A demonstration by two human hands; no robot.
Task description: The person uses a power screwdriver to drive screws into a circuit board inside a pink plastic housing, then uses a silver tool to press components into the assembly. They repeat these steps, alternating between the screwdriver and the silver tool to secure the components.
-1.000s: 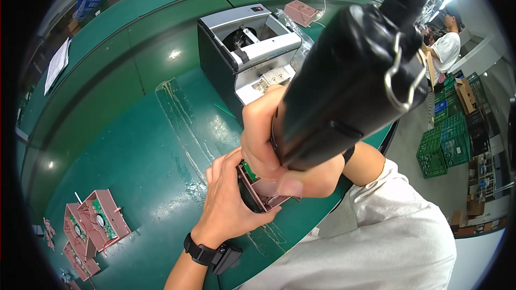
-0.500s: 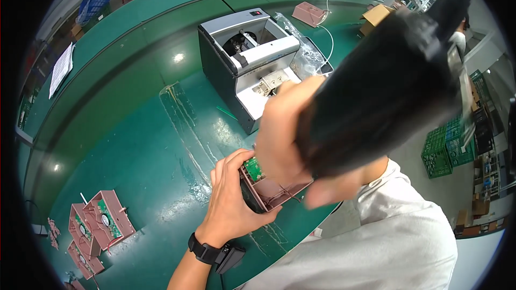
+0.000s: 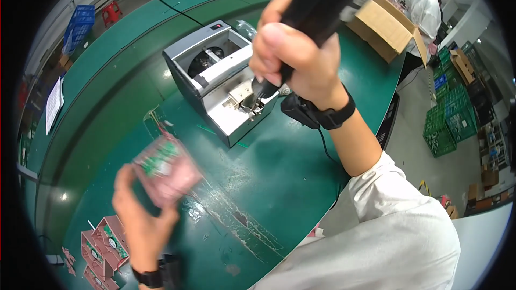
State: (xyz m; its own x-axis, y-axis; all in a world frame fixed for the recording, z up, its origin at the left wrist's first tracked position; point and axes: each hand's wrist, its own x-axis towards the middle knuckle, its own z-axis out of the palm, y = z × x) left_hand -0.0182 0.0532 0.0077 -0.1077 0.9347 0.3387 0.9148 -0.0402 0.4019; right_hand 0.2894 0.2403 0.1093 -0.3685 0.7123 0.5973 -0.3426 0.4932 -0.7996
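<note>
My right hand [image 3: 306, 56] is wrapped round a thick black electric screwdriver [image 3: 325, 8]. Its bit end points down at the metal outlet of a grey and black screw feeder [image 3: 226, 121]; I cannot tell whether the tip touches a screw there. Off to the left, my left hand [image 3: 141, 220] grips a pink plastic housing [image 3: 172, 177] by its near left side, held over the table. A green circuit board [image 3: 161, 161] shows inside that housing. Both the hand and the housing are smeared by motion.
More pink housings [image 3: 105, 244] with circuit boards stand at the lower left of the green table [image 3: 279, 182]. An open cardboard box [image 3: 384, 24] sits at the far right, with another person [image 3: 427, 13] beyond it. Green crates [image 3: 451, 121] stand on the floor.
The screwdriver has lifted off the housing and moved to the screw feeder's outlet. My left hand has carried the housing leftward. The view has shifted, bringing the cardboard box and the person into sight.
</note>
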